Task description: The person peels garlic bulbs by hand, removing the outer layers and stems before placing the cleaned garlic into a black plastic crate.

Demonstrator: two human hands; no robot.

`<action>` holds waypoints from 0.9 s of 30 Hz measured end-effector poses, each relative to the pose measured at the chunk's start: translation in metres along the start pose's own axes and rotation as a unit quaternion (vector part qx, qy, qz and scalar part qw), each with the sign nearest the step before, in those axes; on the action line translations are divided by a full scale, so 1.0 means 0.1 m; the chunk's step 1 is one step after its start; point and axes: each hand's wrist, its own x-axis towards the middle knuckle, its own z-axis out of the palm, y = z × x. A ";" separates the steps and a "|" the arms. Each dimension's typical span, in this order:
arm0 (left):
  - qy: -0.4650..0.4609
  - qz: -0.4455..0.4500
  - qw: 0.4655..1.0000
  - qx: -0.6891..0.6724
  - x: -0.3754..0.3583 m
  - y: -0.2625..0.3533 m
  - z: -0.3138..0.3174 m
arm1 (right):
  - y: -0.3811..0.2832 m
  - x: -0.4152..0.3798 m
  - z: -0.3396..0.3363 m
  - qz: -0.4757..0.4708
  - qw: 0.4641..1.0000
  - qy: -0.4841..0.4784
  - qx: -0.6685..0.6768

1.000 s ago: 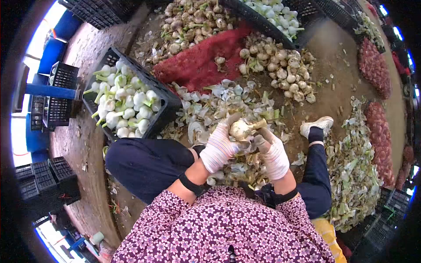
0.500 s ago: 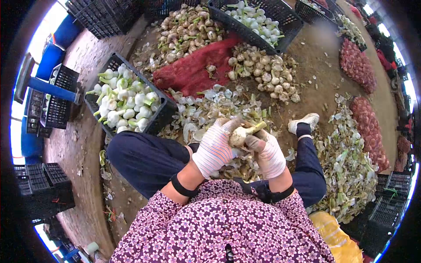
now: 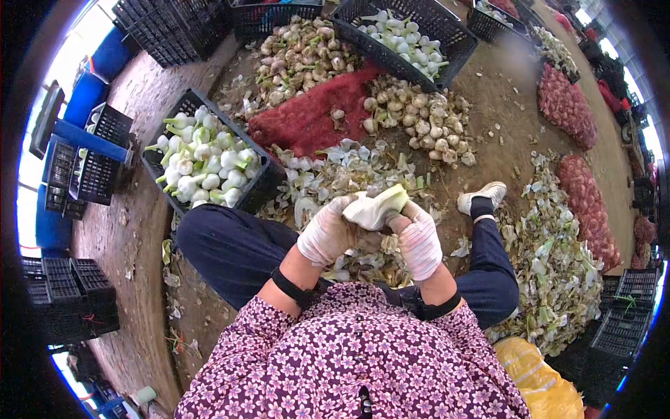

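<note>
Both hands wear white striped gloves and meet in front of my lap around one garlic bulb [image 3: 370, 211], whose white layers show and whose pale green stem points up to the right. My left hand [image 3: 329, 229] grips the bulb's left side. My right hand [image 3: 417, 237] has its fingers closed on the stem side. Papery peelings [image 3: 335, 171] cover the ground beyond the hands. To the left, a black crate [image 3: 262, 183] holds peeled white garlic [image 3: 202, 157]. Unpeeled bulbs [image 3: 436, 122] lie in a heap ahead, beside a red mesh sack [image 3: 293, 122].
Another crate of white garlic [image 3: 447, 59] stands at the top. Further unpeeled garlic [image 3: 307, 52] is piled upper left of it. A heap of peelings [image 3: 551, 265] and full red mesh bags [image 3: 586, 202] lie right. A yellow sack [image 3: 537, 377] sits lower right; stacked crates [image 3: 70, 297] stand left.
The bulb has gone from brownish and dirty to white, with loosened outer layers. Both hands have shifted slightly left, still around it.
</note>
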 end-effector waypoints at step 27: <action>-0.007 0.075 0.975 0.208 -0.14 0.12 0.49 | 0.25 0.32 -0.13 0.034 0.990 0.137 0.021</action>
